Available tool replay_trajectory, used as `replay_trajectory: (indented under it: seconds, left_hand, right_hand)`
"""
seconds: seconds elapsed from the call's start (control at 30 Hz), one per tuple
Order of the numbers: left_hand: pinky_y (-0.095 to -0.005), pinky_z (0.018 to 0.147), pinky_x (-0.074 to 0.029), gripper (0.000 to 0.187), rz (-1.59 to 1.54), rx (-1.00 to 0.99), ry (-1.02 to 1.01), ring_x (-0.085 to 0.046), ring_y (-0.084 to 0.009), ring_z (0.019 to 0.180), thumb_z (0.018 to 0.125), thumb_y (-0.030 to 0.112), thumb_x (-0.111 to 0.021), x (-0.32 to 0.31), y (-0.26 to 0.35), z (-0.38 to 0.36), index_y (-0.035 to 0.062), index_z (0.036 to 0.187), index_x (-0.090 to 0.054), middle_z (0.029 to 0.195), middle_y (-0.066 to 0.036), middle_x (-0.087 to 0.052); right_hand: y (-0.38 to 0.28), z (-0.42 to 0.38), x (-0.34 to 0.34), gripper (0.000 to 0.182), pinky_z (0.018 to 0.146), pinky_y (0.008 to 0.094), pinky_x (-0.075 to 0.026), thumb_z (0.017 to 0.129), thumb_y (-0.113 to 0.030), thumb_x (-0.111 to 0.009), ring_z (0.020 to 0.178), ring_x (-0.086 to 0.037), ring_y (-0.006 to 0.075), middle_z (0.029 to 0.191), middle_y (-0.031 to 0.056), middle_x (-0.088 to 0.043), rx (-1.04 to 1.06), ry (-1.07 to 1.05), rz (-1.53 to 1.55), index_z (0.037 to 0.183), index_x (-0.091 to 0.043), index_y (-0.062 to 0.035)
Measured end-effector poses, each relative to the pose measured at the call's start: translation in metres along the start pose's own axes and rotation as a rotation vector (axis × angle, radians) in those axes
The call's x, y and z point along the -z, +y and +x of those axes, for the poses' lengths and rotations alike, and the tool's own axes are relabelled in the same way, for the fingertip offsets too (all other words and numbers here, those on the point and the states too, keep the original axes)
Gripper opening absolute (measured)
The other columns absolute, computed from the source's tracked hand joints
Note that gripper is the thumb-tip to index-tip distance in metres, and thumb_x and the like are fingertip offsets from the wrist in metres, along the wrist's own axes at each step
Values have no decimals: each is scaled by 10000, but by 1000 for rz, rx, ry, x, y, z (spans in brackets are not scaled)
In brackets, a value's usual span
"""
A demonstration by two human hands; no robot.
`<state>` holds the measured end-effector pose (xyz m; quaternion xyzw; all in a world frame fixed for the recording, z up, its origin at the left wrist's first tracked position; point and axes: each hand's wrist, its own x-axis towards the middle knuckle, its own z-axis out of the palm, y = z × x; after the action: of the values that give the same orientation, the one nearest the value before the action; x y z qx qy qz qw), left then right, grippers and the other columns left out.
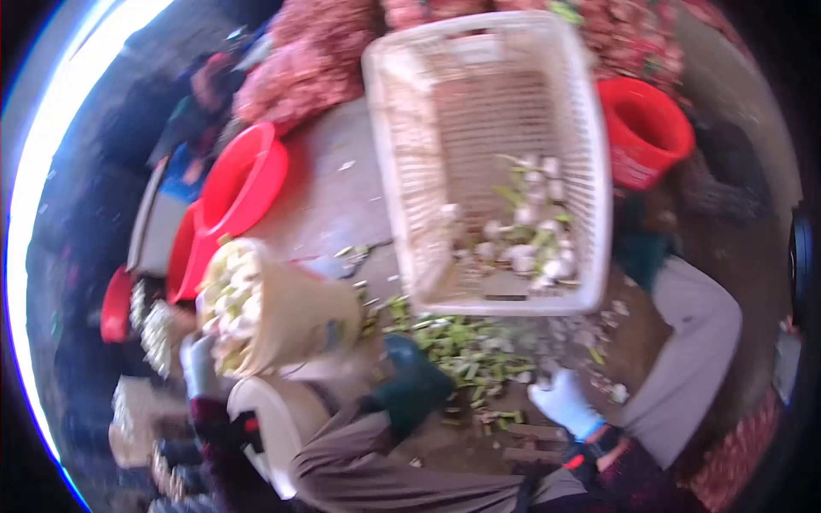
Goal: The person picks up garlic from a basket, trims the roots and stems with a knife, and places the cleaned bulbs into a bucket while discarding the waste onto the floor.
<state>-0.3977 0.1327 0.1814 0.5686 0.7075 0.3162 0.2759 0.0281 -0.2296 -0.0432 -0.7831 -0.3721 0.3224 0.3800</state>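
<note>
My left hand (199,368), in a pale glove, is at the rim of a cream bucket (308,316) heaped with peeled-looking white garlic bulbs (231,295); its fingers are blurred, and whether they grip anything is unclear. My right hand (564,402), in a white glove, is low over the floor beside cut green stems (470,350); something small and dark may be at its fingertips, too blurred to make out. Ahead stands a white plastic crate (599,222) with garlic bulbs and green stems (543,222) in its near right part.
Red tubs (248,179) stand at the left, and a red bucket (646,132) right of the crate. Pink mesh sacks (299,68) lie behind. Another person (201,94) is at the upper left. My boots and legs flank the stem pile.
</note>
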Motion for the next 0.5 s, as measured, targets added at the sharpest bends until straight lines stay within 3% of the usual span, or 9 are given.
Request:
replay_trajectory:
  seconds: [0.07,0.13,0.2,0.27,0.33,0.4,0.43,0.47,0.5]
  left_hand:
    - [-284,672,-468,251,22,-249,-16,-591,-115,786,821,128,-588,-51,66,-36,6,1032,-648,877,-29,-641]
    - [-265,724,-447,308,8,-308,-337,-567,-118,828,826,133,-590,-118,133,-84,0,1103,-613,950,-41,-623]
    - [-270,754,-440,350,10,-307,-560,-545,-122,831,831,149,-595,-202,151,-106,-3,1146,-585,964,-41,-609]
    - [-264,729,-442,348,22,-295,-880,-561,-123,795,840,140,-590,-297,148,-104,-12,1153,-577,935,-44,-627]
    - [-265,657,-493,286,4,31,-1033,-601,-140,741,887,181,-568,-395,131,-102,-6,1102,-587,905,-70,-644]
    - [-316,554,-486,319,-70,365,-989,-591,-212,585,900,273,-512,-485,91,-95,-6,1030,-598,742,-116,-635]
    - [-336,520,-477,359,38,428,-890,-597,-226,557,907,358,-510,-528,66,-87,18,960,-612,728,-134,-641]
    - [-364,572,-496,383,70,336,-876,-629,-252,642,903,386,-517,-554,58,-86,19,949,-618,760,-142,-650]
    - [-367,606,-504,380,108,218,-853,-633,-253,684,900,382,-517,-587,33,-72,21,955,-620,769,-136,-648]
  right_hand:
    - [-3,-2,5,179,499,430,-437,783,-200,-560,548,-587,356,628,203,-595,-46,-56,-19,830,-643,-49]
    - [-30,-2,27,156,519,403,-453,784,-173,-563,555,-585,325,643,178,-600,-1,-70,135,832,-638,-45]
    - [-33,0,35,145,511,362,-436,750,-203,-650,524,-575,230,591,129,-570,12,-39,155,801,-644,-67]
    - [-25,3,38,175,532,354,-444,753,-200,-664,563,-597,205,626,127,-592,-102,-97,283,831,-641,-46]
    - [-8,2,39,142,501,352,-399,758,-140,-665,503,-496,171,557,66,-512,-86,-25,364,745,-579,-27]
    - [2,7,44,178,486,335,-370,750,-93,-671,489,-427,138,528,28,-452,-49,77,417,674,-517,-49]
    - [7,6,49,204,485,326,-366,748,-80,-672,495,-425,123,534,12,-449,-158,22,478,651,-495,-59]
    - [15,5,50,233,485,317,-362,746,-67,-673,500,-423,107,540,-3,-446,-265,-28,540,627,-473,-69]
    - [23,4,45,216,491,316,-345,780,-50,-658,544,-414,105,557,-1,-431,-152,88,453,650,-487,-73]
